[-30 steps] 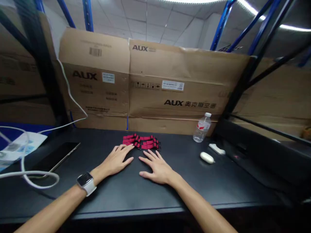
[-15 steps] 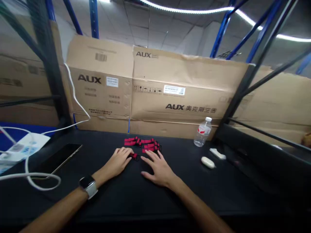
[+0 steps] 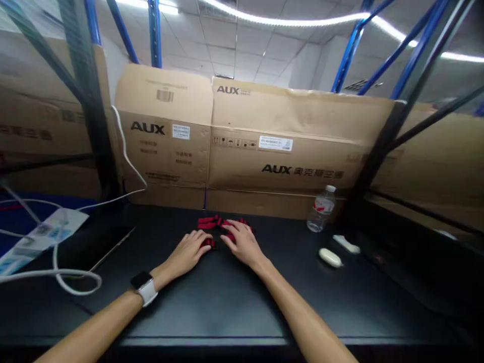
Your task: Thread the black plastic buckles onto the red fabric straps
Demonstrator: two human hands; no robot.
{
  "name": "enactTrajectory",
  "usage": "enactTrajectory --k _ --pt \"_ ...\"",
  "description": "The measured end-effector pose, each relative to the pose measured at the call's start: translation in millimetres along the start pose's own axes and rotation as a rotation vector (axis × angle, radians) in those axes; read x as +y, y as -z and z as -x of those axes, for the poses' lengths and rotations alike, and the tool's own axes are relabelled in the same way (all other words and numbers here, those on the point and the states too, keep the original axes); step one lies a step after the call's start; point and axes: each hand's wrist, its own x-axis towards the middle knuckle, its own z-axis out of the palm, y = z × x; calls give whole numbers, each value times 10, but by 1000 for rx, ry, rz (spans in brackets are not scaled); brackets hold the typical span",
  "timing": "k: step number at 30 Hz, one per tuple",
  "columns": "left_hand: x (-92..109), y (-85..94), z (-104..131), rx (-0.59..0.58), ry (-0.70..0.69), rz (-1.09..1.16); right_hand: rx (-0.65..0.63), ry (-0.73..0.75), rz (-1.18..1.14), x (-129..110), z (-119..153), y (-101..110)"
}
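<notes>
My left hand (image 3: 191, 252), a watch on its wrist, lies on the black table with its fingers closed over a short red strap (image 3: 209, 244). The strap's black buckle end shows past the thumb. Just right of it, my right hand (image 3: 244, 243) reaches over more red straps with black buckles, its fingers stretched out and the thumb apart. Those fingers cover part of the straps. Another red strap piece (image 3: 206, 222) lies flat behind my left hand, toward the cardboard.
A water bottle (image 3: 321, 209), a white oval case (image 3: 330, 257) and a small white item (image 3: 346, 244) stand or lie at right. A phone (image 3: 99, 248), white cables (image 3: 56, 272) and a power strip lie at left. Cardboard boxes (image 3: 242, 166) wall the back of the black table (image 3: 212, 307).
My right hand has moved forward onto the red straps, its fingers now over them. My left hand stays at its strap. The camera view has shifted slightly.
</notes>
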Motion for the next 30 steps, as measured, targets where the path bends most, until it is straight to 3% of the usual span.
enactTrajectory --k 4,7,10,17,23,30 --pt "28 -70 -211 41 78 310 -8 100 -40 -178 57 -108" --pt "122 -165 -403 -19 182 553 42 46 -90 -170 52 -148" --pt "186 -248 -506 -25 245 659 89 -4 -178 -102 45 -160" --pt "104 -312 -475 59 220 829 77 7 -208 -123 68 -135" --pt "62 -342 -493 -79 308 977 83 34 -266 -117 55 -146" --pt "41 -307 -488 -140 322 1087 114 25 -270 -88 45 -150"
